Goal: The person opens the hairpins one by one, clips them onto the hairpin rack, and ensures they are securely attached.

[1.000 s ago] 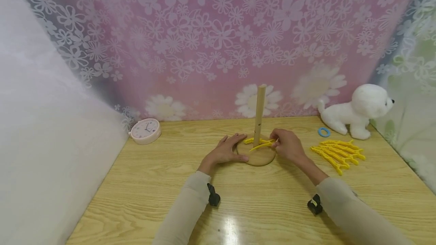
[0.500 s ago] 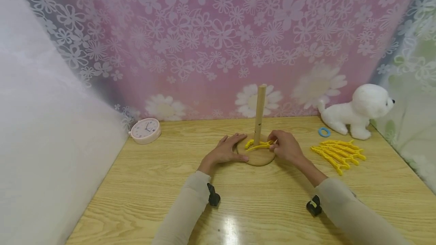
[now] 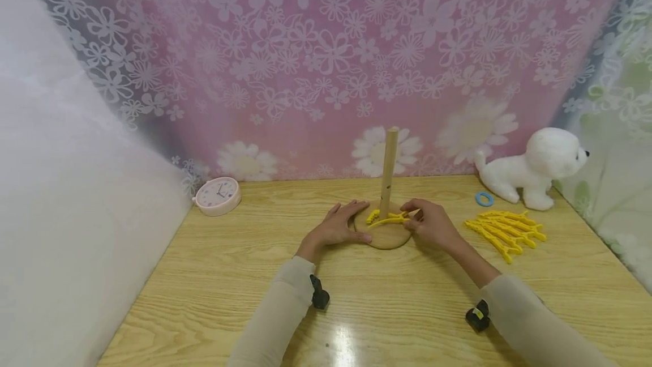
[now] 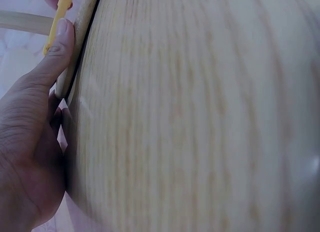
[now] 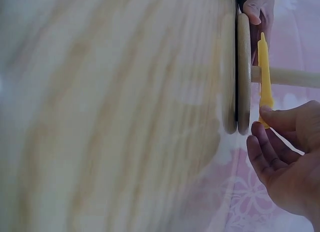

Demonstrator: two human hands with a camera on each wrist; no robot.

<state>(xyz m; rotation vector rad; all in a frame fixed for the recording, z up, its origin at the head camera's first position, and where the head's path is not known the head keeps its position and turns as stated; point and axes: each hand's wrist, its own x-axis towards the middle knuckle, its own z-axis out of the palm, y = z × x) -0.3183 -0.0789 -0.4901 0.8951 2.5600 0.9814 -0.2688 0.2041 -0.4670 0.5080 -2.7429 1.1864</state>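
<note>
A wooden post (image 3: 388, 174) stands upright on a round wooden base (image 3: 389, 238) in the middle of the table. My left hand (image 3: 336, 228) grips the base's left edge, thumb (image 4: 60, 44) on top and the other fingers spread along the rim. On the right, my right hand (image 3: 433, 224) pinches the tail end of a yellow plastic clip (image 5: 265, 81) between thumb and forefinger. The clip lies low and level just above the base, its two arms on either side of the post's foot. Its far arm is partly hidden by the post.
Several more yellow clips (image 3: 504, 232) lie fanned out to the right. Behind them are a blue ring (image 3: 477, 199) and a white plush dog (image 3: 545, 154). A pink clock (image 3: 218, 197) sits at the back left, and a flowered curtain (image 3: 316, 72) hangs behind the table.
The yellow clip has moved slightly left and lower, and its arms have come closer together around the post. My right forearm has shifted a little to the right; the left hand stays put.
</note>
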